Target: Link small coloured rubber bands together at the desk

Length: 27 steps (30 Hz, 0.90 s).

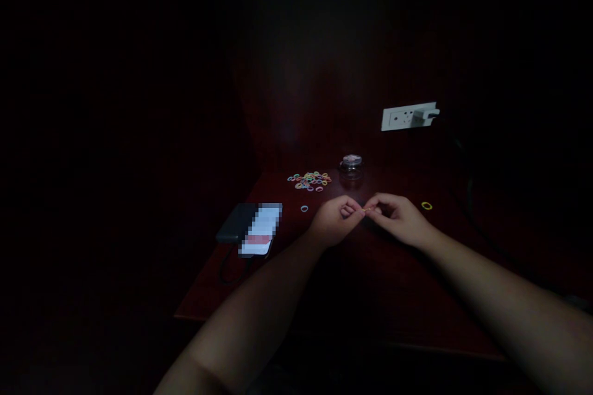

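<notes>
My left hand (337, 219) and my right hand (399, 217) meet above the dark red table, fingertips almost touching. Pinched between both sets of fingers is a small yellow band (366, 209), mostly covered by the fingertips. A pile of colourful small bands (310, 181) lies beyond my left hand. One pale blue band (304, 208) sits alone to the left of that hand, and a yellow ring-shaped band (427, 205) lies to the right of my right hand. Behind my hands stands a clear round jar (351, 170) with a lid.
At the left of the table (199, 301) lie a lit phone (262, 231) and a dark flat device (235, 222), with a cable looping below them. A white wall socket (407, 117) holds a plug; its dark cable runs down at the right.
</notes>
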### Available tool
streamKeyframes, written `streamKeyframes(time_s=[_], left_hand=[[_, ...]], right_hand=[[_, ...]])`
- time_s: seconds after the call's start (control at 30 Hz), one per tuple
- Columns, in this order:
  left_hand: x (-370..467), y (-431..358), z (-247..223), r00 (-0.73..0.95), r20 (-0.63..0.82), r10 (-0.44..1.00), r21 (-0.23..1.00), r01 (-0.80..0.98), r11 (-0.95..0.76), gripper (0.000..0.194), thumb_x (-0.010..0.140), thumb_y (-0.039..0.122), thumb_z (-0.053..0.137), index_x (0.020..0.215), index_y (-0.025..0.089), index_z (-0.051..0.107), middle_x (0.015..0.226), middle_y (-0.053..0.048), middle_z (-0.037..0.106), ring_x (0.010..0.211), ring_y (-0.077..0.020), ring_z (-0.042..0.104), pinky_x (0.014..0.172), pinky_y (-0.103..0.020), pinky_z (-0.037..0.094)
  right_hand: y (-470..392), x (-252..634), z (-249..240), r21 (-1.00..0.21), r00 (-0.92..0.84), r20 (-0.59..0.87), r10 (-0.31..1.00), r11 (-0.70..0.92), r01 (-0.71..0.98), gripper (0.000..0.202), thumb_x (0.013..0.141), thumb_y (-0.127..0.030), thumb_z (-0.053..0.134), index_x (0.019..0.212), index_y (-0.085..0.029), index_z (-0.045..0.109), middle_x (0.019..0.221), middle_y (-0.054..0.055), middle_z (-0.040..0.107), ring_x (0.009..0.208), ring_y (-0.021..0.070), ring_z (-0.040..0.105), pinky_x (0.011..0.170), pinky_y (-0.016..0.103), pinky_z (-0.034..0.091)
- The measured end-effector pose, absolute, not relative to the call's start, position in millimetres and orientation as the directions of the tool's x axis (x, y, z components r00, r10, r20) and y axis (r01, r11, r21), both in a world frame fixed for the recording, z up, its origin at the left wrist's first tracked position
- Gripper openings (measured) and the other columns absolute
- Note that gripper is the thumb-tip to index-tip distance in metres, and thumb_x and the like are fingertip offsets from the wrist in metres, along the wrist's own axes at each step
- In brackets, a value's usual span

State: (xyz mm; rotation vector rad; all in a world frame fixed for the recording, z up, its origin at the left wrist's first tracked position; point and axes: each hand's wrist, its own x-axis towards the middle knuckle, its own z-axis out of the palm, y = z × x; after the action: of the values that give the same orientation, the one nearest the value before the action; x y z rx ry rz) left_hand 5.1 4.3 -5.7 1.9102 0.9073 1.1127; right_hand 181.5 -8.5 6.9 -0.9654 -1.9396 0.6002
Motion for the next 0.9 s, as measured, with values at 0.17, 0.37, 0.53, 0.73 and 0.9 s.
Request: streamKeyframes(time_s=[0.17,0.37,0.53,0.73,0.9], left_hand=[[5.2,3.8,-4.5,0.369,0.377,0.849,0.853,0.219,-0.474,0.019,0.076,0.031,0.061,0.079,0.012,0.059,0.069,-0.002,0.059,0.062,-0.0089,0.051,0.058,-0.021,0.041],[5.1,3.9,-4.4,0.396,0.371,0.840,0.855,0.208,-0.475,0.017,0.077,0.029,0.060,0.081,0.013,0.059,0.072,-0.003,0.061,0.063,-0.0090,0.052,0.059,-0.020,0.041],[4.7,4.3,-2.8,0.388,0.355,0.851,0.867,0.203,-0.454,0.016,0.077,0.027,0.059,0.083,0.012,0.060,0.074,-0.003,0.063,0.064,-0.0094,0.054,0.059,-0.020,0.041],[4.2,5.9,-3.6,0.387,0.347,0.854,0.863,0.223,-0.452,0.016,0.076,0.025,0.059,0.084,0.012,0.061,0.076,-0.004,0.063,0.066,-0.0097,0.055,0.059,-0.020,0.042],[4.1,5.9,-3.3,0.383,0.341,0.858,0.864,0.231,-0.447,0.016,0.077,0.025,0.059,0.085,0.012,0.061,0.076,-0.004,0.063,0.066,-0.0095,0.054,0.058,-0.019,0.041]], right_hand=[[-8.5,181.5,6.1,-0.724,-0.325,0.464,0.824,0.564,0.396,0.017,0.078,-0.033,0.058,0.077,-0.016,0.061,0.061,0.000,0.051,0.056,0.0117,0.044,0.052,0.024,0.037],[-8.8,180.9,6.7,-0.740,-0.327,0.462,0.824,0.562,0.370,0.016,0.078,-0.032,0.057,0.077,-0.016,0.059,0.061,-0.001,0.050,0.056,0.0114,0.043,0.052,0.024,0.036],[-8.6,181.3,7.4,-0.724,-0.332,0.474,0.815,0.576,0.379,0.015,0.080,-0.029,0.054,0.079,-0.016,0.060,0.066,0.001,0.055,0.059,0.0121,0.046,0.054,0.024,0.036],[-9.1,182.5,8.2,-0.736,-0.329,0.463,0.823,0.564,0.376,0.018,0.084,-0.029,0.049,0.081,-0.015,0.060,0.069,0.002,0.057,0.062,0.0130,0.050,0.058,0.025,0.039],[-8.3,182.2,8.3,-0.741,-0.325,0.456,0.829,0.556,0.378,0.020,0.085,-0.030,0.048,0.081,-0.015,0.060,0.068,0.002,0.056,0.062,0.0130,0.050,0.058,0.025,0.039]])
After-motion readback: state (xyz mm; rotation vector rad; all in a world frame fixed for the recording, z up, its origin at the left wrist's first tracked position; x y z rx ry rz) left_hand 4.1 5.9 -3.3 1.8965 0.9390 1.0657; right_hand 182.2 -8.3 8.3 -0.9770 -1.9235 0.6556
